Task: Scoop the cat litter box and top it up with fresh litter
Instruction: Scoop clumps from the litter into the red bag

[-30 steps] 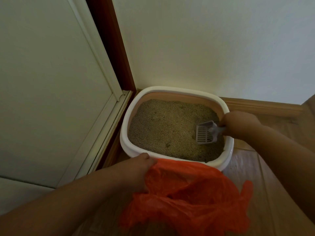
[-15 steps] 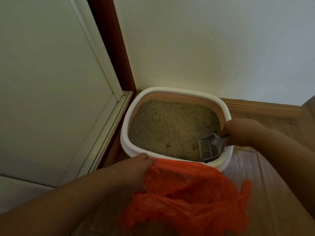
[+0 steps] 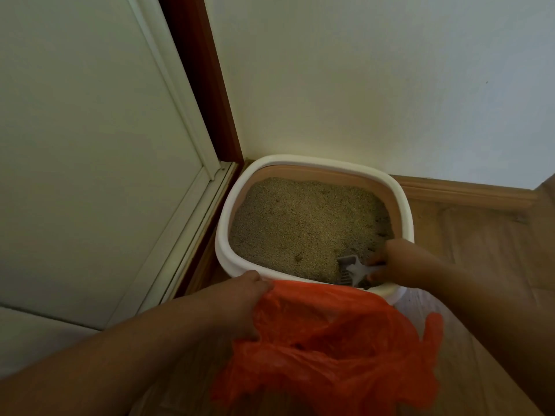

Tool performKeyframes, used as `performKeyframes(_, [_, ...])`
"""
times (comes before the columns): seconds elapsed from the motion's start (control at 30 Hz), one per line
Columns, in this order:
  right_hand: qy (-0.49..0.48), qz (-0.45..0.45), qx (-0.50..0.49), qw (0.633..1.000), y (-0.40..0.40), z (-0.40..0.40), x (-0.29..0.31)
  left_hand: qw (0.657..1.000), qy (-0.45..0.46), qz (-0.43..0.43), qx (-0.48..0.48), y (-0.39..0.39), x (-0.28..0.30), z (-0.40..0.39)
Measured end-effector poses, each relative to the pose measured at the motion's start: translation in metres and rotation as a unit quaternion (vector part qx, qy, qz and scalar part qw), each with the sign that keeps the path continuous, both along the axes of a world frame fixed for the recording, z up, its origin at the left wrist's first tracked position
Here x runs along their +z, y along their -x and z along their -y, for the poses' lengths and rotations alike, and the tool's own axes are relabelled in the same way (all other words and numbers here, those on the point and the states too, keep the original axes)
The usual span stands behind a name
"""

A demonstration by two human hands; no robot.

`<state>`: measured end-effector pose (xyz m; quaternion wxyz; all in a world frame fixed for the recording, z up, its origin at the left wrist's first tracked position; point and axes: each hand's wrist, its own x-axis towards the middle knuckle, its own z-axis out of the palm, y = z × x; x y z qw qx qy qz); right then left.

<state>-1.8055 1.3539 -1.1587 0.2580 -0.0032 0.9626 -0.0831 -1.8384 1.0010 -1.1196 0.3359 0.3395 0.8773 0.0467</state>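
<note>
At 5 o'clock inside the white oval plastic litter box [image 3: 223,232], I see the right hand [image 3: 399,261] gripping the grey slotted plastic scoop [image 3: 351,270] by its handle. Scoop blade is now dug into the beige granular litter [image 3: 300,223] at the near rim; half a second ago it lay flatter on top, a second ago further in. Left hand [image 3: 240,304] still pinches the crumpled orange plastic bag [image 3: 330,349] edge, touching the box rim at 6 o'clock. Box sits in the wall corner.

Wood-plank floor [image 3: 468,235], right and bottom of frame. White litter box [image 3: 404,205] sits on it at center, in the corner, touching skirting and door sill.
</note>
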Motion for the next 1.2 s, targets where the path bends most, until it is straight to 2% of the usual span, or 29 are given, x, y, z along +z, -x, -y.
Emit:
performKeyframes(0.3, [0.059,-0.036,-0.048,0.997,0.016,0.042,-0.024,1.000,-0.005,-0.007,0.003,0.002,0.001,0.002])
performKeyframes(0.4, [0.121,-0.049,-0.095,0.987,0.018,0.057,-0.033,1.000,-0.013,-0.007,0.013,0.004,0.002,0.008])
performKeyframes(0.8, [0.238,-0.086,-0.210,0.944,0.061,0.119,-0.063,0.997,-0.027,-0.024,0.062,0.015,-0.001,0.027])
performKeyframes(1.0, [0.322,-0.128,-0.275,0.897,0.051,0.104,-0.054,0.996,-0.039,-0.030,0.068,0.013,-0.001,0.028])
performKeyframes(1.2, [0.306,-0.209,-0.288,0.883,0.024,0.057,-0.027,0.995,-0.057,-0.041,0.065,0.008,0.003,0.017])
